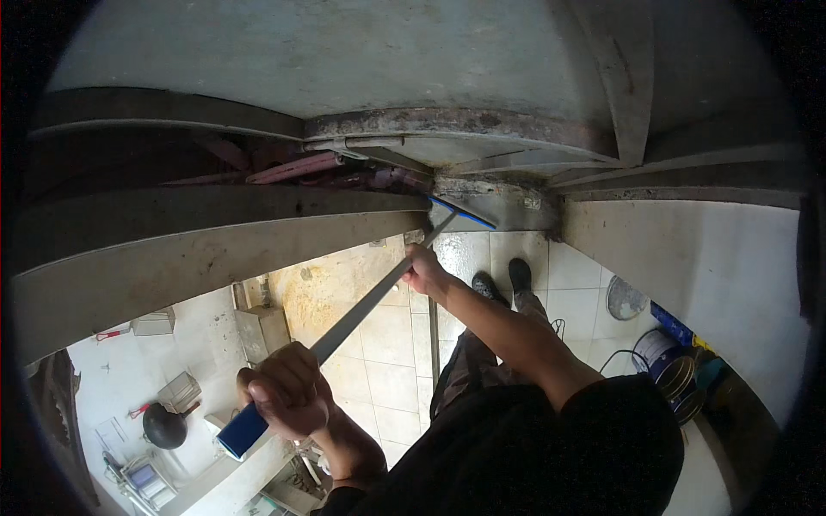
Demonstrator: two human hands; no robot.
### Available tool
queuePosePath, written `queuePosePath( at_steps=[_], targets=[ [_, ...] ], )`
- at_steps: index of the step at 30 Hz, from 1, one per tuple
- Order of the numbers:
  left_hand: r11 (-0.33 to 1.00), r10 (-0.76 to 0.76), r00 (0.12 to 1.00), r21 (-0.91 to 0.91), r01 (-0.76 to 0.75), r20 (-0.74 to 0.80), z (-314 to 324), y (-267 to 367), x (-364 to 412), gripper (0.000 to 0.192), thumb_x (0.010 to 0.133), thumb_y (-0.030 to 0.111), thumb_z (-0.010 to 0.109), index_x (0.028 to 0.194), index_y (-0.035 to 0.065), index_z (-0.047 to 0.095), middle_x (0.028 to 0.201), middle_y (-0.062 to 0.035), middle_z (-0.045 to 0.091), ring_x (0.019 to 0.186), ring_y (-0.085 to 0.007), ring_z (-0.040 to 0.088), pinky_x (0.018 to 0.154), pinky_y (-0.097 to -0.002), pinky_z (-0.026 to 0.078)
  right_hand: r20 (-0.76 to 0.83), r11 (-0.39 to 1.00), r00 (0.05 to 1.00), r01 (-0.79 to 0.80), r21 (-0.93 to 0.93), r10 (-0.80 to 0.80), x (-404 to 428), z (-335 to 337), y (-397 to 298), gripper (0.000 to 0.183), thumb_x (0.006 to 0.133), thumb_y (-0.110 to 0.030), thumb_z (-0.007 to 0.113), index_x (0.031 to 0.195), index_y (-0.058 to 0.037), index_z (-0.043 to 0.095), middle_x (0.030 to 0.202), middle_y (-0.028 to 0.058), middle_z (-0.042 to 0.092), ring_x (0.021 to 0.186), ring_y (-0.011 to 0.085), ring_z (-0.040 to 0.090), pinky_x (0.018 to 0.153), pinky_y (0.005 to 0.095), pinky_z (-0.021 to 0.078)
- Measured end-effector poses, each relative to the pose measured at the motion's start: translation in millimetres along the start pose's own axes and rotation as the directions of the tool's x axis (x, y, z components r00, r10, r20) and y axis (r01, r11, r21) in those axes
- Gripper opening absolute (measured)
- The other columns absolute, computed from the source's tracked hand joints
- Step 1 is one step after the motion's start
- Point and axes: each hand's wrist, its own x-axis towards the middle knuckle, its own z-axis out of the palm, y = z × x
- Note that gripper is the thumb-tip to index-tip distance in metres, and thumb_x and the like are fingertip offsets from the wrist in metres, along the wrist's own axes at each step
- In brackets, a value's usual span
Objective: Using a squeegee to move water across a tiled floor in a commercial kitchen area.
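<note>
A floor squeegee's long grey pole (pixel 361 315) runs diagonally up and to the right across the view. My left hand (pixel 287 390) grips it close to the blue end of the handle (pixel 243 431). Farther along, my right hand (pixel 423 267) is wrapped around the pole nearer the head. The squeegee blade (pixel 463 213), dark with a blue edge, lies angled over a grey surface (pixel 519 209) at the far end of the white floor tiles (pixel 461 251). Those tiles look wet and shiny near my shoes (pixel 520 275).
Long beams (pixel 193 242) and a wall panel (pixel 684 251) border the narrow space. Paint buckets (pixel 658 355) and a round lid (pixel 626 298) are at right. At lower left, a black wok (pixel 165 426) and wire baskets (pixel 179 391) hang against a white wall (pixel 213 348).
</note>
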Motion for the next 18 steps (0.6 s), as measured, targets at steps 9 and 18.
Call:
queuePosePath(
  at_steps=[9,18],
  targets=[
    [0.993,-0.080,0.997,-0.088,0.078,-0.023,-13.9,-8.1,1.9,0.033,0.096,0.017,0.040,0.065,0.0134,0.030,0.044,0.0019,0.028,0.035,-0.0080,0.021,0.038,-0.0258,0.022,-0.200,0.994,0.979,0.025,-0.104,-0.046,-43.7,37.8,-17.4,0.021,0.092,-0.017,0.039,0.073,-0.0152,0.048,0.059,-0.0018,0.046,0.043,0.0085,0.037,0.037,0.0223,0.0265],
    [0.997,-0.055,0.988,0.048,0.062,-0.146,-37.4,-33.0,11.4,0.038,0.098,0.022,0.038,0.062,0.0153,0.027,0.045,0.0032,0.023,0.039,-0.0080,0.018,0.041,-0.0260,0.021,-0.180,0.998,0.984,-0.031,-0.063,0.019,34.2,35.8,-11.0,0.008,0.086,-0.018,0.047,0.080,-0.0145,0.044,0.062,0.0014,0.040,0.044,0.0128,0.036,0.037,0.0257,0.0289]
  ],
)
